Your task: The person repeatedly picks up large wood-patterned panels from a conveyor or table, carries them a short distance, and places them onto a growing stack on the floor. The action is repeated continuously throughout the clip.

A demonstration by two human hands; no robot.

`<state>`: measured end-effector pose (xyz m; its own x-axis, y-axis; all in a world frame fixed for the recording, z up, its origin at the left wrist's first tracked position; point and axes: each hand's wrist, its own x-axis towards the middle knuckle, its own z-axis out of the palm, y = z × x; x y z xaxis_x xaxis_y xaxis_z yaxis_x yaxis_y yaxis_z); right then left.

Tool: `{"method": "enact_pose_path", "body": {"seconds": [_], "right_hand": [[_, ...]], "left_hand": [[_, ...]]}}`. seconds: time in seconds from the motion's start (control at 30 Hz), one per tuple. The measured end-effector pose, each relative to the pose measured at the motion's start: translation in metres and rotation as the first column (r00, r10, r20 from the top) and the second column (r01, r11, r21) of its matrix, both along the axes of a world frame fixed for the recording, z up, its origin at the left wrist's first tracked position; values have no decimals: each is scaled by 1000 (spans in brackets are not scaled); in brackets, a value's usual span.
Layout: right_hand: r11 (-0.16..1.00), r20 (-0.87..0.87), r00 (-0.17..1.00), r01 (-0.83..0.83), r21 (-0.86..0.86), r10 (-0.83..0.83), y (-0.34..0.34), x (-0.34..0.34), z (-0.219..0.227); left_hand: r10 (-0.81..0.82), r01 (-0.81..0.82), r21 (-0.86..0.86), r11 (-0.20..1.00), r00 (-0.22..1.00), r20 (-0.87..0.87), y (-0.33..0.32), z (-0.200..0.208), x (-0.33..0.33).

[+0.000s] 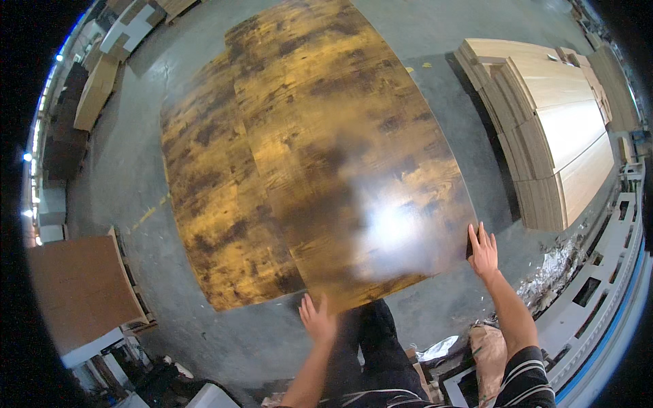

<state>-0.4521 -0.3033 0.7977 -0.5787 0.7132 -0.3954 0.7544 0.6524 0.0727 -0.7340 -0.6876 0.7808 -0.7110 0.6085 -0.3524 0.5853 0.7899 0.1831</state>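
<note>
A large wood-grain board (pixel 354 170), mottled yellow-brown and dark with a bright light reflection, stretches away in front of me. It overlaps a second board (pixel 211 183) of the same pattern on its left. My left hand (pixel 317 319) is at the upper board's near left corner, fingers against the edge and thumb hard to make out. At the near right corner, my right hand (pixel 483 253) grips the side edge, its fingers slightly spread and pointing away from me. Whatever supports the boards is hidden beneath them.
Stacked pale wooden panels (pixel 544 115) stand to the right on the grey floor (pixel 129 183). A brown board stack (pixel 78 285) on a pallet lies at the left. A long grey machine frame (pixel 592 292) runs along the right, with crumpled plastic film (pixel 554 272) beside it.
</note>
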Motion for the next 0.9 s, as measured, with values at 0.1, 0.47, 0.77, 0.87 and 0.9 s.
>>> {"method": "enact_pose_path", "body": {"seconds": [0.1,0.47,0.77,0.87,0.9], "right_hand": [[1000,-33,999,-2,4,2,16,-21,0],[996,-132,989,52,-74,-62,45,-46,-2],[983,-140,980,124,-137,-143,48,-39,-16],[982,-197,965,154,-112,-174,43,-40,-19],[977,-144,969,186,-101,-199,43,-42,-19]], "left_hand": [[19,-21,40,999,999,32,19,4,-20],[-47,30,153,988,993,108,27,-18,-53],[-77,68,152,986,996,51,29,-20,-46],[-53,40,197,980,997,58,29,-20,-45],[-84,73,199,977,995,49,31,-20,-47]]}}
